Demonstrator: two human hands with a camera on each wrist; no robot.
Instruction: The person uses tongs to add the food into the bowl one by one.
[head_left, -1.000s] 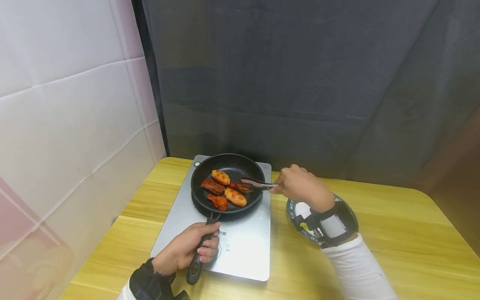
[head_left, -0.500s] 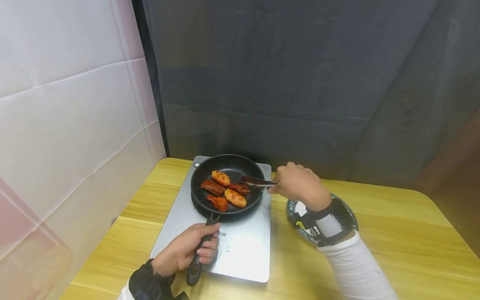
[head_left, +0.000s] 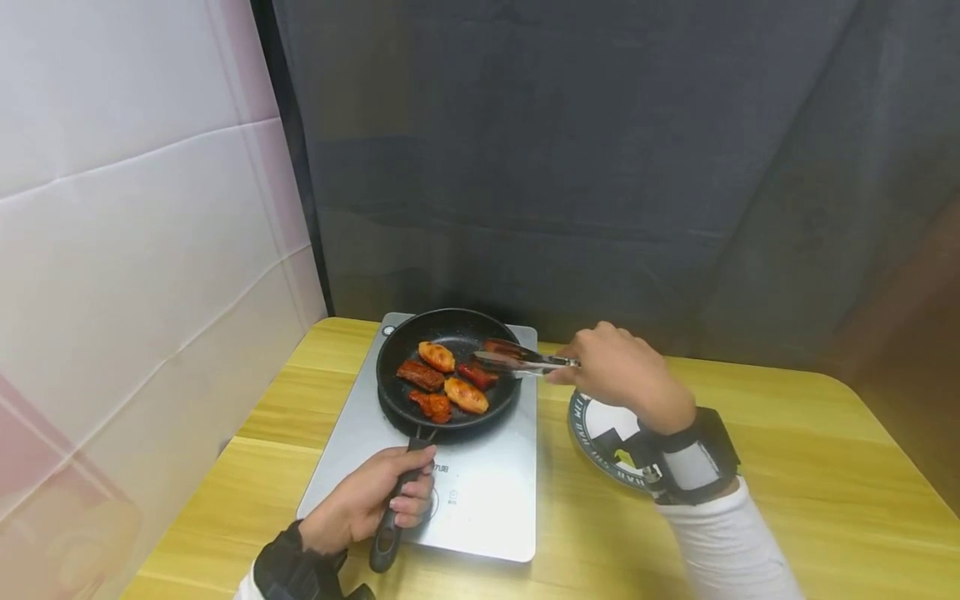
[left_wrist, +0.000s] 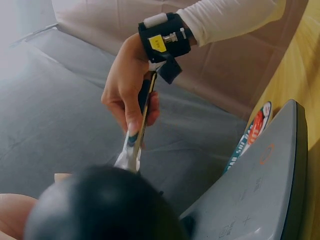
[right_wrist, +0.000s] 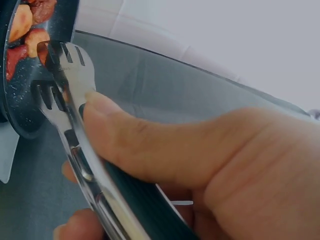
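Note:
My left hand [head_left: 378, 492] grips the black handle [head_left: 386, 540] of a frying pan [head_left: 465, 327], fingers curled round it. Several browned and reddish pieces of meat lie in the pan, among them a golden piece [head_left: 467, 396] and a dark red piece [head_left: 477, 377] at the right. My right hand [head_left: 630, 375] holds metal food tongs [head_left: 528, 363] over the pan's right side, thumb on the dark grip. In the right wrist view the slotted tips of the tongs [right_wrist: 80, 65] stand apart, with nothing visibly clamped between them.
The pan stands on a flat silver induction cooker [head_left: 495, 500]. To its right, partly under my right wrist, a round plate with a lettered dark rim [head_left: 581, 433] lies on the yellow wooden table [head_left: 810, 450]. A dark curtain [head_left: 555, 208] hangs behind; a pale one [head_left: 150, 250] stands left.
The tongs have come up off the dark red piece and shifted right with my right hand, their tips now wider apart. That piece stays in the pan. My left hand keeps its hold.

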